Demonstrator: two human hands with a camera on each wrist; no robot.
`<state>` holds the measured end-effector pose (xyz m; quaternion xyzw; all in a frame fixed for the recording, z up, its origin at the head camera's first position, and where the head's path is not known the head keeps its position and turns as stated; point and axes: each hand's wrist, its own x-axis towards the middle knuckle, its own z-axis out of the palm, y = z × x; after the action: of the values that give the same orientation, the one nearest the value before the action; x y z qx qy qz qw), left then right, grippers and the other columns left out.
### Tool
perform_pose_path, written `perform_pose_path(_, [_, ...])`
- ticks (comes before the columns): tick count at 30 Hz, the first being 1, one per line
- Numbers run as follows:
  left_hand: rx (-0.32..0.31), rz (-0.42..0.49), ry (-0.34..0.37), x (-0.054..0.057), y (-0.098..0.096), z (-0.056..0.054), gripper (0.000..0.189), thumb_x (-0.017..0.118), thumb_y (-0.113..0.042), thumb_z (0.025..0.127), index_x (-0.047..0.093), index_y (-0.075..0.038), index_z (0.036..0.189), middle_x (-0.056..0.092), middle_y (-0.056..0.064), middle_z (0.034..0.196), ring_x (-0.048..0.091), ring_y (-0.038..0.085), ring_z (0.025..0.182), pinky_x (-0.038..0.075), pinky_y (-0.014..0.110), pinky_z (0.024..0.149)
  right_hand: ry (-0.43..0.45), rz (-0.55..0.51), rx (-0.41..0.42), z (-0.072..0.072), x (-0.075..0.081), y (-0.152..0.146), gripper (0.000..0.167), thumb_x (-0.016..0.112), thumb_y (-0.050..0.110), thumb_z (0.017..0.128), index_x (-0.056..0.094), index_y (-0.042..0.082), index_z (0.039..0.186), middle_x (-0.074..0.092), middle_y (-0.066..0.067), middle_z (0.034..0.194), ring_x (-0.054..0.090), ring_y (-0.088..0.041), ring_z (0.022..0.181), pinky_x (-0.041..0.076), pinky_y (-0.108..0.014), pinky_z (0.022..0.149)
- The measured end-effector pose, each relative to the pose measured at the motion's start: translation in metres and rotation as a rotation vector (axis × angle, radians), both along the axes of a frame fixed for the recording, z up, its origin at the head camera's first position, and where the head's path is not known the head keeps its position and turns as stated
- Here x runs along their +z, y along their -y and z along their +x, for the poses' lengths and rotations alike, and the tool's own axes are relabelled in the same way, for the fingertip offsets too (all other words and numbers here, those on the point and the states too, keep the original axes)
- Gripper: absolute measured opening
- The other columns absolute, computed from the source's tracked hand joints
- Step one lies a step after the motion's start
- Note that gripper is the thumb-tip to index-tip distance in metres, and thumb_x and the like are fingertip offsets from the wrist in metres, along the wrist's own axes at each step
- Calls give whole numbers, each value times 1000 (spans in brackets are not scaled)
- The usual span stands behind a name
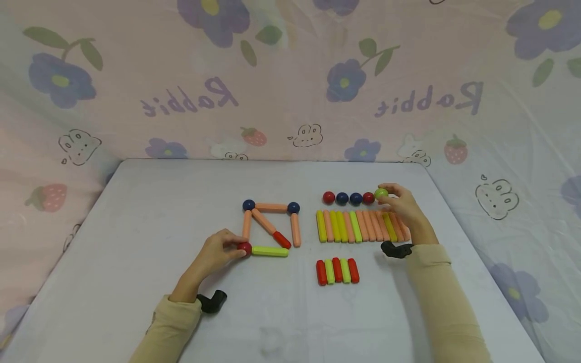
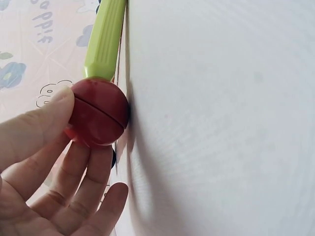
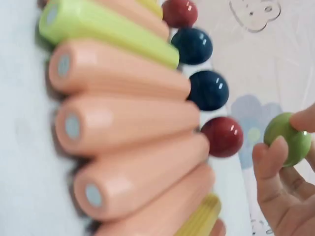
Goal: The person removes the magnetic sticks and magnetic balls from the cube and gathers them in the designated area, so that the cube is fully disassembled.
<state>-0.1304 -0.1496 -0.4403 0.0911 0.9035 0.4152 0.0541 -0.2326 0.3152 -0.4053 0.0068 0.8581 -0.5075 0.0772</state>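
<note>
My left hand point(image 1: 220, 251) pinches a red ball point(image 2: 101, 112) between thumb and fingers at the near left corner of a shape laid from sticks and balls. A lime green stick point(image 1: 270, 251) runs right from that ball, and a peach stick point(image 1: 246, 225) leads away from it to a dark blue ball point(image 1: 248, 204). Another blue ball point(image 1: 293, 207) marks the far right corner. Inside the shape a peach stick and a red stick point(image 1: 282, 240) form a diagonal. At the right, my right hand point(image 1: 404, 205) pinches a green ball point(image 3: 288, 139) at the end of the ball row.
Beside the green ball lie red and blue balls point(image 1: 356, 198) in a row. Nearer stands a long row of peach, yellow and green sticks point(image 1: 365, 226), with silvery discs on their ends. Closer still are several short red and green sticks point(image 1: 337, 270). A patterned cloth point(image 1: 281, 111) hangs behind the white table point(image 1: 136, 212).
</note>
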Motion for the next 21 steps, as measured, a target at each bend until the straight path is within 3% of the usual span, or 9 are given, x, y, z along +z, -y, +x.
perform_pose_path(4, [2,6,1,0,0,0,26,74,-6,82,73,-3,107,66,13,98,61,30,100,52,48,94,52,56,-84,-9,-4,-7,52,50,15,99,33,-4,145,39,-28,139,57,4,80,54,-13,72])
perform_pose_path(8, [-1,7,1,-1,0,0,26,74,-6,82,73,-3,108,66,13,98,61,29,100,52,48,94,110,96,-135,-17,-10,-11,54,52,16,99,35,-2,146,44,-26,133,54,2,72,54,-16,65])
perform_pose_path(15, [4,10,12,-1,1,1,26,75,-8,81,73,-4,108,66,12,98,61,29,100,52,47,94,188,133,-143,-24,-19,-14,55,55,16,98,35,-2,146,46,-28,133,52,-3,68,51,-14,62])
perform_pose_path(21, [-6,20,-7,0,1,1,27,75,-7,81,73,-3,108,66,12,98,62,28,99,53,47,93,184,119,-128,-26,-20,-14,55,56,13,97,34,-4,145,43,-31,138,53,-1,68,51,-12,60])
